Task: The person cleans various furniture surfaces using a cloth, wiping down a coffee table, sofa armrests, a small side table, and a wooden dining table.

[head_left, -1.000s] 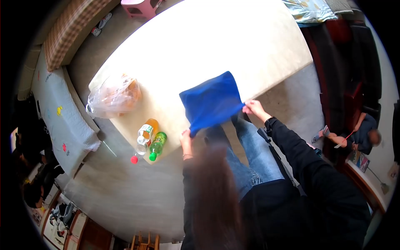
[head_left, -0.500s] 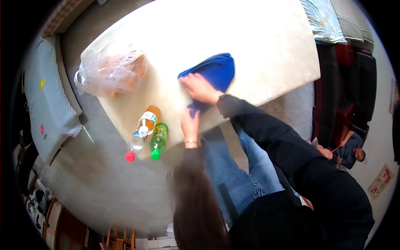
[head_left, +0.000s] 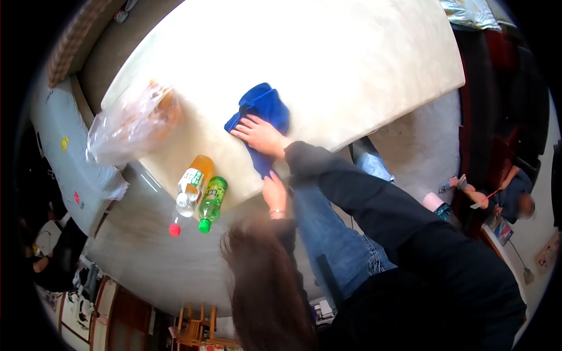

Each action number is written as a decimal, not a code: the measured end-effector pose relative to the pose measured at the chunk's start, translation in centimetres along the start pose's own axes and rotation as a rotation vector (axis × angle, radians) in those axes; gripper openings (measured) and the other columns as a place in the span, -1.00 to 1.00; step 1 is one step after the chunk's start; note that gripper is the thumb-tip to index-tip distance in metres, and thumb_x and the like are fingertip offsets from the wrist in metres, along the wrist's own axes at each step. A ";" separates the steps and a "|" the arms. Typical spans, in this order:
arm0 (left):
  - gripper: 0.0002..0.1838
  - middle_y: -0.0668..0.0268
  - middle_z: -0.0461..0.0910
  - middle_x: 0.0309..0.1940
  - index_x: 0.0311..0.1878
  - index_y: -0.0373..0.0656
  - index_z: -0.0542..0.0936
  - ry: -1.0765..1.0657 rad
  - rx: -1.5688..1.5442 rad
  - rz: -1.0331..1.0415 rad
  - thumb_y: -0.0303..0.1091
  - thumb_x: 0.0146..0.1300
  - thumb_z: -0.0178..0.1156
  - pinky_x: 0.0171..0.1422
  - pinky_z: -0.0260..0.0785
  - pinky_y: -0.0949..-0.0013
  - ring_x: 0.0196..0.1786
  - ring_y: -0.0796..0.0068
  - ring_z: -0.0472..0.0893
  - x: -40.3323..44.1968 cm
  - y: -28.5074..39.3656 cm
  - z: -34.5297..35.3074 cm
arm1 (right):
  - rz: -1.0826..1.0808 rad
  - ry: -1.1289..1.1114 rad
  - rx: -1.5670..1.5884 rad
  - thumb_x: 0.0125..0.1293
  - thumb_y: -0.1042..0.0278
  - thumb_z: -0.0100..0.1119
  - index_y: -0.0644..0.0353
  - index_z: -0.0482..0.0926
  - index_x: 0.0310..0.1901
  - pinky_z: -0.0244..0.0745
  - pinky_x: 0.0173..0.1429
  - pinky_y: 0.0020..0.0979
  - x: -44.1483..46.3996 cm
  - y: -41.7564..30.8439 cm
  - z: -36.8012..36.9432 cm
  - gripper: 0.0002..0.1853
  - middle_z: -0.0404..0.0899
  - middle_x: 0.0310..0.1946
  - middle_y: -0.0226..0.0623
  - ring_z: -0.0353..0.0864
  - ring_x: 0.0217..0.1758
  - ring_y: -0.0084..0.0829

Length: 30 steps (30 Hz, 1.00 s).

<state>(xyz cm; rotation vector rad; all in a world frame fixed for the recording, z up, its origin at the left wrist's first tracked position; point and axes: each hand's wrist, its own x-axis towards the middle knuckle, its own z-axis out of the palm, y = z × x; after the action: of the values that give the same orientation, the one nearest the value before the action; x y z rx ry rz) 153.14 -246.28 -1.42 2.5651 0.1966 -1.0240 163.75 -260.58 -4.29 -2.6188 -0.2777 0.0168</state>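
With the blue cloth (head_left: 267, 110) as the dial's centre, a pale quilted bed (head_left: 82, 158) lies far out at 9 o'clock. Nearer along the same line, a see-through bag (head_left: 137, 123) sits on the counter (head_left: 357, 82) and reaches past its edge, with blurred orange-brown things inside. Between 7 and 8 o'clock three bottles crowd the corner: a clear bottle (head_left: 182, 212) with a red cap, partly behind an orange bottle (head_left: 200, 169) with a white cap, then a green bottle (head_left: 212, 199) just beside them. Their caps all point towards 7 o'clock; whether they stand or lie I cannot tell. The cloth itself is folded and creased on the counter, narrowing to a tip at 6 o'clock. The right hand (head_left: 259, 134) rests flat across it, grip open, fingers towards 10 o'clock, forearm running out to 4. Under it, at the counter's edge, the left hand (head_left: 274, 193) has its grip pinched on that tip, a thin bracelet (head_left: 276, 212) at the wrist. Well apart, between 3 and 4 o'clock, is a seated person (head_left: 510, 196) in dark clothes.
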 end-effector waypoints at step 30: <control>-0.69 0.04 0.66 -0.41 -0.26 -0.18 0.56 -0.388 0.377 0.756 -0.12 0.35 0.04 -0.16 0.49 0.02 -0.31 -0.01 0.67 -8.6 46.0 30.3 | 1.168 0.273 -0.458 0.34 0.16 0.04 0.11 0.20 0.41 0.17 0.43 -0.13 -45.0 44.2 -22.7 -0.37 0.36 0.29 -0.13 0.28 0.38 -0.06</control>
<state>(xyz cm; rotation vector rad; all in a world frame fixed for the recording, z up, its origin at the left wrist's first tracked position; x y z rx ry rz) 139.67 -300.36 -2.48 2.3183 -1.0660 -1.2683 129.67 -318.19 -7.66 -2.7587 1.4812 -0.0075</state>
